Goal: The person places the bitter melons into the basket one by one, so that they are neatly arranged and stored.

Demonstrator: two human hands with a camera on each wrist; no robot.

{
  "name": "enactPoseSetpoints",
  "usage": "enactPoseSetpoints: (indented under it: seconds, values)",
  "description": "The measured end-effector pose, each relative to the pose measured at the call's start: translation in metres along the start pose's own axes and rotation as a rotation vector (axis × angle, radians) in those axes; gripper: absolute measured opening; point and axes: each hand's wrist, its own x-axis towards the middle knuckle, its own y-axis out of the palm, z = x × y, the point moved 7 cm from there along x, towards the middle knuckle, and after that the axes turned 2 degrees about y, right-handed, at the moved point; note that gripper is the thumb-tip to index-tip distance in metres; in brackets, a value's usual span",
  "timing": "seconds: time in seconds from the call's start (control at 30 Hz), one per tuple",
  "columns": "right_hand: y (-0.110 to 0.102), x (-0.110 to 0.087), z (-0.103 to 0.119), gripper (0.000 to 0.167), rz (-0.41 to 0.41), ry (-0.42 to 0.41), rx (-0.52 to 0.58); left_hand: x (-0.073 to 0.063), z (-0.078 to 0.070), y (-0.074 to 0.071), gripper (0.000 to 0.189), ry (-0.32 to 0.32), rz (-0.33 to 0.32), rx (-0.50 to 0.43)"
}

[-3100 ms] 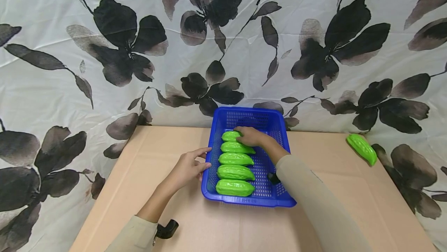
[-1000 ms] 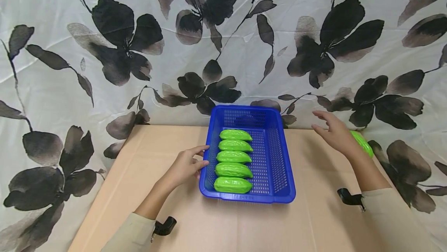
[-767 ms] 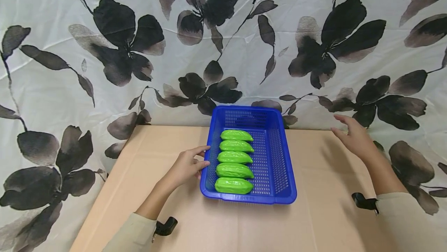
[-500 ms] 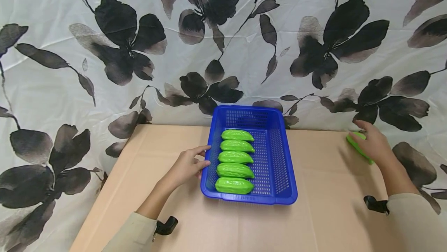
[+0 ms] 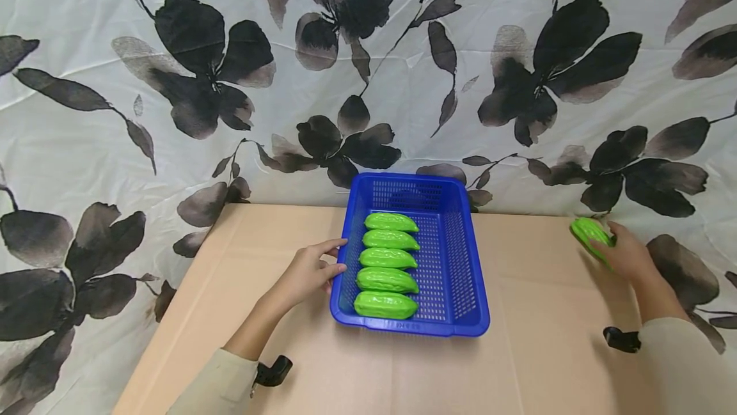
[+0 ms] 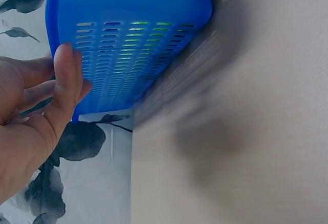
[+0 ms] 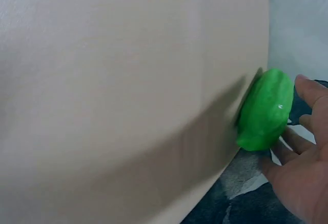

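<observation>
A blue plastic basket [image 5: 451, 324] stands on the table with several green bitter melons [image 5: 387, 281] lined up along its left side. My left hand [image 5: 307, 276] touches the basket's left rim with its fingertips. In the left wrist view these fingers [image 6: 65, 73] lie against the outer wall and do not wrap round it. Another bitter melon [image 5: 588, 231] lies at the table's far right edge. Right beside it is my right hand [image 5: 630, 256], thumb over its near side. In the right wrist view the fingers are spread around that melon [image 7: 266, 110], not closed on it.
The light brown table [image 5: 535, 313] has slanting left and right edges. A white cloth with dark flowers [image 5: 368, 89] hangs behind it and shows along both sides. A small black camera [image 5: 620, 339] is strapped on each wrist.
My right hand has left the basket, where it was on the farthest melon, and moved right to the lone melon. The left hand stays at the rim. The melon has hardly moved.
</observation>
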Motion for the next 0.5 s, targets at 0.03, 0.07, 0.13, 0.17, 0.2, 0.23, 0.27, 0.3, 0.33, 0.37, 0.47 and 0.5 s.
enactPoseSetpoints:
  seconds: [0.03,0.07,0.13,0.17,0.2,0.23,0.27,0.3,0.33,0.37,0.47,0.5]
  values:
    - [0.002,0.001,-0.002,0.090,0.006,0.006,0.005,0.000,0.000,0.000,0.056,0.000,-0.001,-0.001]
    - [0.004,0.001,-0.003,0.091,0.014,0.015,0.014,0.000,0.000,0.000,0.056,0.001,-0.001,-0.003]
    - [0.008,0.003,-0.006,0.094,0.029,0.029,0.028,0.000,0.000,0.000,0.056,0.001,-0.003,-0.006]
    - [0.009,0.004,-0.007,0.094,0.034,0.037,0.033,0.000,0.000,0.000,0.056,0.002,-0.005,-0.005]
    - [0.009,0.004,-0.008,0.094,0.037,0.040,0.035,0.000,0.000,0.000,0.056,0.003,-0.006,-0.005]
    - [0.010,0.005,-0.009,0.095,0.040,0.042,0.039,0.000,0.001,0.000,0.056,0.003,-0.006,-0.007]
    - [0.011,0.006,-0.010,0.095,0.044,0.041,0.044,0.000,0.001,0.000,0.056,0.003,-0.006,-0.008]
    - [0.011,0.007,-0.011,0.095,0.044,0.035,0.045,0.000,0.002,0.000,0.056,0.003,-0.007,-0.008]
    - [0.012,0.007,-0.012,0.094,0.044,0.030,0.045,0.000,0.002,0.000,0.056,0.004,-0.009,-0.007]
    - [0.013,0.007,-0.013,0.092,0.039,0.025,0.042,0.000,0.003,0.000,0.056,0.002,-0.010,-0.008]
    - [0.014,0.006,-0.015,0.090,0.026,0.028,0.037,0.000,0.004,0.000,0.056,-0.001,-0.010,-0.010]
    - [0.014,0.005,-0.016,0.091,0.024,0.031,0.032,0.000,0.004,0.000,0.056,-0.001,-0.012,-0.009]
